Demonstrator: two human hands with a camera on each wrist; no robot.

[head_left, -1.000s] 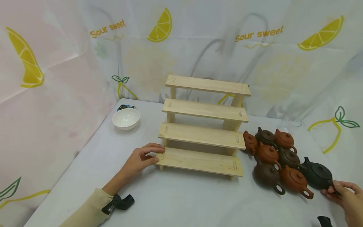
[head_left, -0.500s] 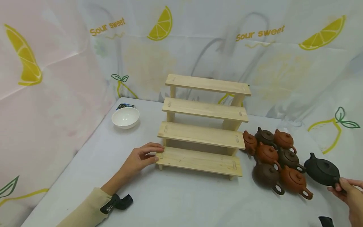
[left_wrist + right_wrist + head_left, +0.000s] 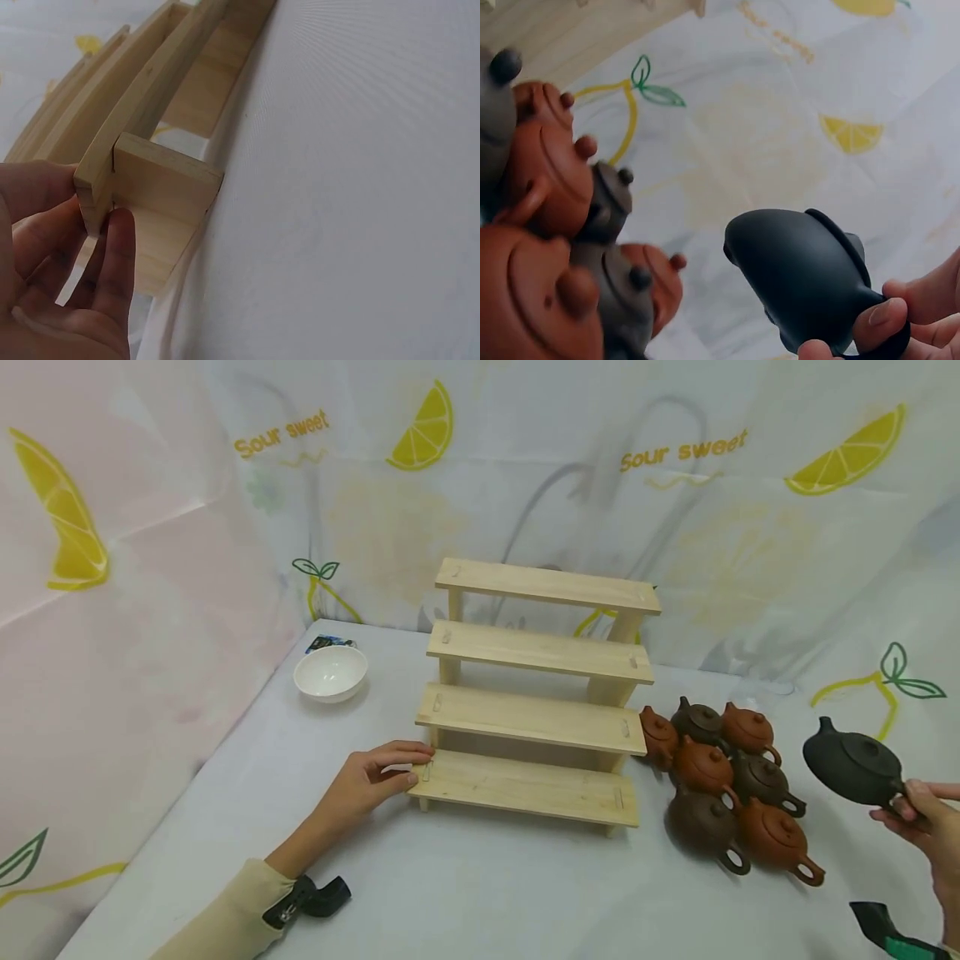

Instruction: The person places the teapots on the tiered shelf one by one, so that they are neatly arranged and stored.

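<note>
My right hand (image 3: 926, 822) grips a black teapot (image 3: 855, 767) by its handle and holds it up off the table, to the right of the other teapots. In the right wrist view the black teapot (image 3: 799, 274) appears tilted, with fingers (image 3: 881, 322) pinching the handle. My left hand (image 3: 375, 785) holds the left end of the lowest board of a stepped wooden rack (image 3: 525, 787). Thumb and fingers pinch that board end of the rack (image 3: 150, 97) from both faces in the left wrist view.
Several reddish and dark brown teapots (image 3: 705, 768) stand packed together right of the rack. At the back left is a white bowl (image 3: 332, 673), with a small dark packet (image 3: 330, 643) behind it. A printed cloth (image 3: 525, 510) hangs behind the table.
My right hand has lifted the black teapot away from the group, moving it up and slightly right. The left hand stays on the rack's lowest board.
</note>
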